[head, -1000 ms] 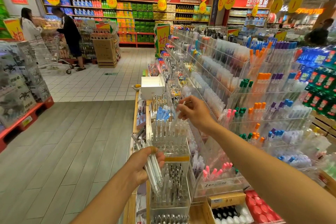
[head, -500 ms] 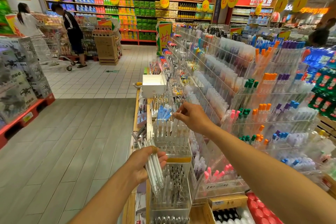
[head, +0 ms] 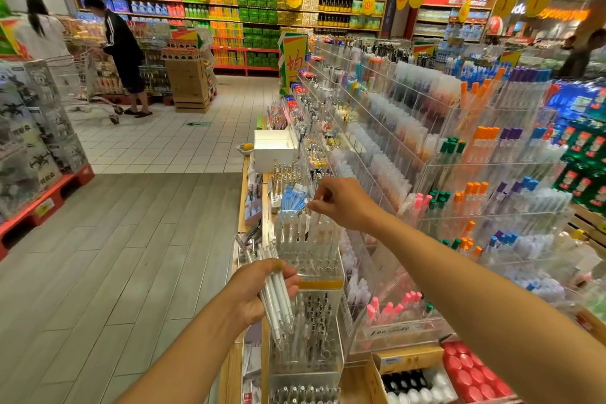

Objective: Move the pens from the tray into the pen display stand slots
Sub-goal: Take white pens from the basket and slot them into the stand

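Observation:
My left hand [head: 259, 290] grips a bundle of several clear white pens [head: 273, 289], their tips pointing down and right, just left of the clear acrylic pen display stand [head: 310, 275]. The stand's upper slots hold a row of upright white pens [head: 295, 228]. My right hand [head: 344, 203] pinches one white pen [head: 316, 216] by its top, its lower end among the back-row slots. The stand's lower tier [head: 308, 334] holds more pens behind an orange strip. No tray is visible.
Tiered acrylic racks of coloured markers [head: 475, 193] fill the shelf to the right. A white box [head: 273, 149] sits further along the counter. Boxes of round red and black items [head: 459, 377] lie at bottom right. Two shoppers with a cart [head: 108, 52] stand far left.
My right hand has come down and toward me, lowering its pen into the stand's back row. My left hand keeps its bundle and has barely shifted.

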Demonstrator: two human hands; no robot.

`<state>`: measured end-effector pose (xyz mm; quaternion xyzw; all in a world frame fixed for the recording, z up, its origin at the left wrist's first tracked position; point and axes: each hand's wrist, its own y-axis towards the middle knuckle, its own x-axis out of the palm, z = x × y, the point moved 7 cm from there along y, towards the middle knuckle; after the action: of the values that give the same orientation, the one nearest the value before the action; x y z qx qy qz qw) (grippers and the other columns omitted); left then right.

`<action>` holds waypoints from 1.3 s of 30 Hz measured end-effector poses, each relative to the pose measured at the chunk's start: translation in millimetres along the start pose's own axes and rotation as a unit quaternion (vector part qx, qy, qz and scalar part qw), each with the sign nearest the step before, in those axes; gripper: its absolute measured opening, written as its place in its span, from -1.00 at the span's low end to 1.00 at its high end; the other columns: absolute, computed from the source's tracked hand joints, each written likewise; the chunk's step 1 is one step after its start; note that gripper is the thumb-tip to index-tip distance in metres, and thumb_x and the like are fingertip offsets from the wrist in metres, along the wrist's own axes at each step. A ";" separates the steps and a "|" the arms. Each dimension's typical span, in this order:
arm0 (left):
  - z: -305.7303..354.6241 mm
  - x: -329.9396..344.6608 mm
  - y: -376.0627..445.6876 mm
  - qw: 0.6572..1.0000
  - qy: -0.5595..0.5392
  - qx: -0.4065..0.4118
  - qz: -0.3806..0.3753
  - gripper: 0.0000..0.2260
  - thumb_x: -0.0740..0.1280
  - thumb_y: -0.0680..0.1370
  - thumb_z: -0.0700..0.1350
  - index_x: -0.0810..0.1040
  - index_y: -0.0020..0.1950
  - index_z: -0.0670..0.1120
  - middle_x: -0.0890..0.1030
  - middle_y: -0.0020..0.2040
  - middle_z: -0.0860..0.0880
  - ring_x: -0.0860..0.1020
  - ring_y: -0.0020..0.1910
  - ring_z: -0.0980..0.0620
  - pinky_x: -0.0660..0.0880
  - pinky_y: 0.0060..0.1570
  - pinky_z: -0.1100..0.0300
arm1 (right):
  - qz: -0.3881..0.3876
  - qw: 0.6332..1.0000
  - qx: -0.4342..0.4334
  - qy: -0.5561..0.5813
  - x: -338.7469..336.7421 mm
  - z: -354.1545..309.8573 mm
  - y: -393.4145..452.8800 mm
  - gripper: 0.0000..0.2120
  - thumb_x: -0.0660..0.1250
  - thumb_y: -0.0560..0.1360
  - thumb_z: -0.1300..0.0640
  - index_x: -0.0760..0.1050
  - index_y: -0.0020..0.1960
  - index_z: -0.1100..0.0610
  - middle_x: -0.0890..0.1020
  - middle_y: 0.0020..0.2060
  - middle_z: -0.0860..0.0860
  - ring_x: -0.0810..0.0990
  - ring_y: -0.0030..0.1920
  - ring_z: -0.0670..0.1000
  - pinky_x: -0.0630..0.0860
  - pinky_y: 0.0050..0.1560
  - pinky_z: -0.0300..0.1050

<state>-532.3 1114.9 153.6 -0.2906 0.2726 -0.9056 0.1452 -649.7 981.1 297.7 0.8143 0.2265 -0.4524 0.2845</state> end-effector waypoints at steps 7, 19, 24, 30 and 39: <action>-1.1 0.3 0.9 1.000 -0.011 0.002 -0.003 -0.88 0.32 0.56 -0.32 0.55 0.05 -0.36 0.68 -0.21 -0.28 0.70 -0.26 -0.15 0.64 -0.38 0.06 | -0.040 0.997 -0.002 -0.073 29.2 0.9 -0.8 -0.78 0.45 0.46 -0.03 0.58 -0.10 0.13 0.55 -0.20 -0.01 0.47 -0.22 -0.03 0.38 -0.23 -0.15; 2.1 2.1 -8.8 1.000 0.009 0.014 -0.017 -0.80 0.32 0.50 -0.43 0.54 0.11 -0.34 0.66 -0.19 -0.32 0.67 -0.21 -0.17 0.67 -0.30 0.03 | -0.006 0.987 0.008 -0.161 27.4 -3.8 -11.0 -0.66 0.45 0.40 -0.17 0.61 0.05 0.02 0.47 -0.07 -0.07 0.39 -0.01 -0.04 0.36 -0.04 -0.10; 4.6 12.9 -14.1 0.998 0.001 0.034 -0.049 -0.87 0.37 0.48 -0.41 0.56 0.00 -0.42 0.64 -0.23 -0.31 0.65 -0.36 -0.11 0.65 -0.37 0.11 | -0.054 0.995 0.022 0.080 29.4 -23.3 -23.6 -0.81 0.31 0.59 0.08 0.60 0.13 0.13 0.62 -0.02 0.00 0.49 -0.15 -0.18 0.41 -0.15 -0.30; 7.1 24.4 -23.3 0.994 0.018 0.046 -0.096 -0.84 0.46 0.34 -0.27 0.68 -0.16 -0.36 0.64 -0.24 -0.25 0.65 -0.37 -0.07 0.62 -0.37 0.17 | -0.200 0.887 0.152 0.387 60.9 -17.4 -44.6 -0.76 0.21 0.63 0.24 0.45 0.26 0.31 0.45 -0.28 0.00 0.42 -0.34 -0.10 0.40 -0.27 -0.23; 3.9 8.2 -17.1 0.999 -0.027 0.018 -0.025 -0.87 0.31 0.59 -0.28 0.57 0.02 -0.36 0.65 -0.25 -0.24 0.64 -0.40 -0.05 0.62 -0.43 0.16 | 0.039 0.892 0.155 0.423 17.8 7.6 -19.4 -0.91 0.27 0.60 0.19 0.42 -0.05 0.20 0.55 -0.25 0.09 0.54 -0.29 -0.01 0.50 -0.30 -0.19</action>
<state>-538.2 1123.6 169.8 -0.3194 0.2447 -0.9054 0.1355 -657.7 992.3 274.0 0.9707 0.2199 -0.0834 0.0494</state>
